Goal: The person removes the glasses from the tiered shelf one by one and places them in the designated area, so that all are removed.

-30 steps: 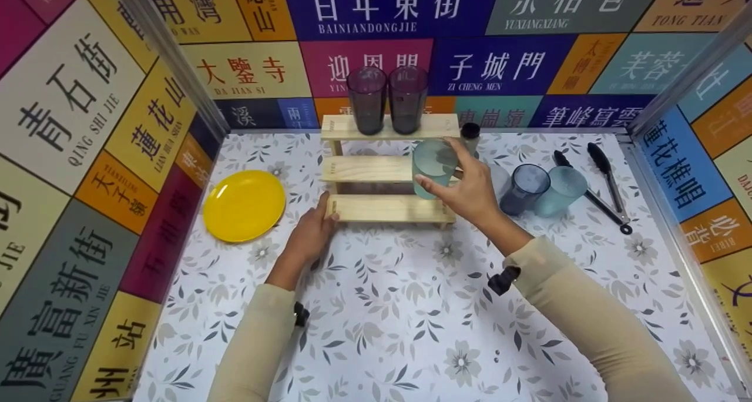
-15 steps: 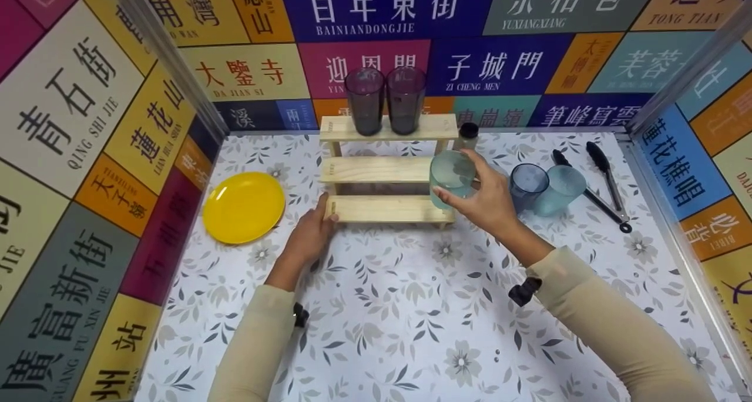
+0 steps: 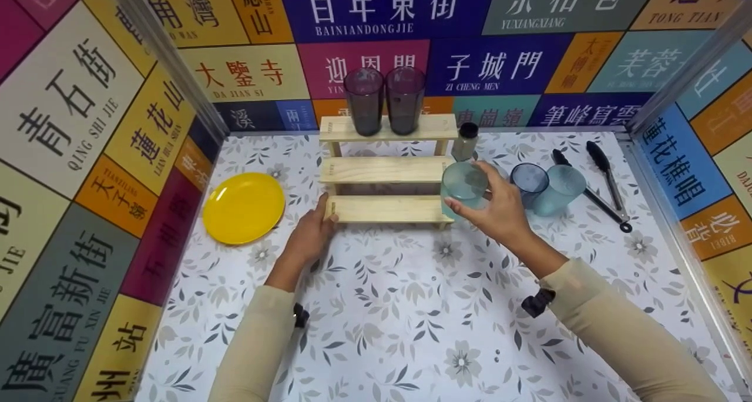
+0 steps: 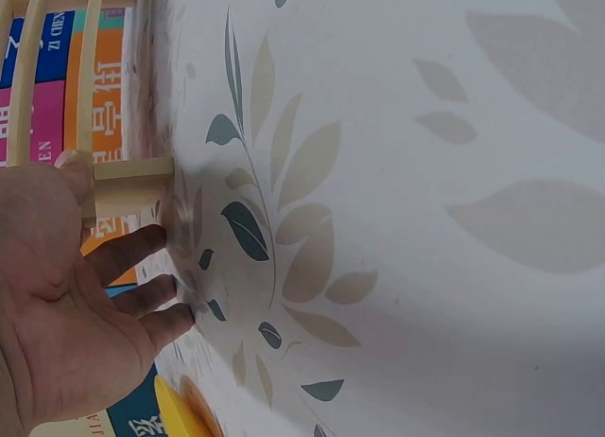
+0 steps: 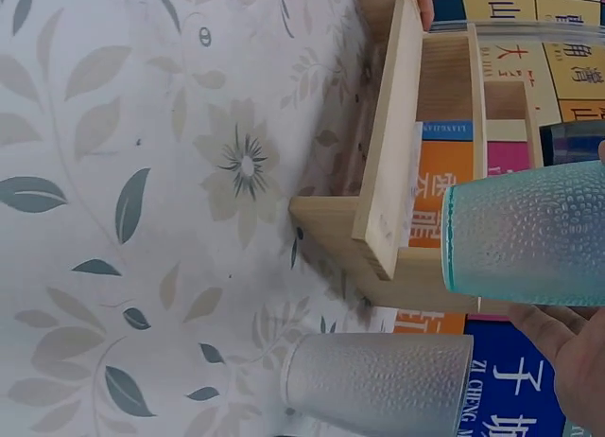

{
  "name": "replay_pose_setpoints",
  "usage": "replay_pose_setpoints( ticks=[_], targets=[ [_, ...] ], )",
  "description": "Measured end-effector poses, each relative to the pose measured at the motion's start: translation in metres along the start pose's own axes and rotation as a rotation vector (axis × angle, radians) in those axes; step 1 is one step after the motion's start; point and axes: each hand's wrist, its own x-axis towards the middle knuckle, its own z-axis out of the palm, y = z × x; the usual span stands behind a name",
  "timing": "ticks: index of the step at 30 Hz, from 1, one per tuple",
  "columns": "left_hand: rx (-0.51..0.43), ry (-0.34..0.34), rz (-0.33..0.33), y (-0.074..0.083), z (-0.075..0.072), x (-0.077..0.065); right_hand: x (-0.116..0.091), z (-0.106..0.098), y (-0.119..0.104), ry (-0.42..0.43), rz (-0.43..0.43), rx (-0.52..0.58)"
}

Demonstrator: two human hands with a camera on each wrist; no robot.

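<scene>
My right hand [image 3: 499, 205] grips a pale teal textured cup [image 3: 459, 189] at the right end of a three-tier wooden shelf [image 3: 388, 170]. In the right wrist view that cup [image 5: 529, 234] appears in front of the shelf's end; whether they touch, I cannot tell. My left hand [image 3: 308, 237] pinches the left end of the lowest plank, thumb over its front, while the other fingers [image 4: 142, 295] stay spread beside the shelf. Two purple glasses [image 3: 385, 105] stand upright on the top tier. A clear frosted cup [image 5: 378, 385] is mostly hidden behind my right hand in the head view.
A dark blue cup [image 3: 527, 181] and another teal cup [image 3: 560, 189] stand at right, with black-tipped tongs [image 3: 602, 193] beyond. Behind the shelf's right end is a small black-capped bottle [image 3: 466, 142]. A yellow plate [image 3: 244, 208] lies at left. Printed walls enclose the table.
My right hand has carried the teal cup rightward and a little nearer me, from over the shelf to its right end. The left hand has kept its place on the shelf.
</scene>
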Motion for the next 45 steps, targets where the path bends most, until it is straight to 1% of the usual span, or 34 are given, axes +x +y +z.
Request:
replay_pose_setpoints(
  ticks=[7,13,14,18,20,21,25,31,36,45],
  targets=[
    [-0.01,0.002,-0.002,0.003,-0.001,-0.002,-0.009,-0.003,0.009,0.012,-0.024,-0.011],
    [-0.023,-0.011,-0.009,0.0,-0.001,0.0,-0.017,-0.006,0.014,0.0,-0.027,-0.016],
    [-0.036,-0.005,0.016,-0.012,0.004,0.005,-0.018,-0.006,0.015,-0.002,-0.024,-0.019],
    [-0.04,-0.005,0.021,-0.01,0.003,0.004,-0.023,-0.006,0.02,-0.004,-0.014,-0.032],
    [-0.031,-0.004,0.013,-0.01,0.004,0.003,-0.027,-0.006,0.022,-0.008,-0.007,-0.03],
    [-0.016,-0.009,-0.014,0.001,-0.001,-0.002,-0.028,-0.006,0.024,-0.008,-0.005,-0.03],
    [0.004,-0.006,-0.013,0.001,0.0,-0.001,-0.035,-0.006,0.03,-0.006,-0.009,-0.032],
    [0.007,-0.011,-0.021,0.002,0.0,-0.001,-0.043,-0.007,0.042,0.016,-0.024,-0.042],
    [0.007,-0.01,-0.008,0.001,0.0,0.0,-0.051,-0.007,0.052,0.02,0.011,-0.074],
    [0.009,0.016,0.011,0.0,0.002,-0.001,-0.06,-0.006,0.066,-0.021,0.093,-0.072]
  ],
)
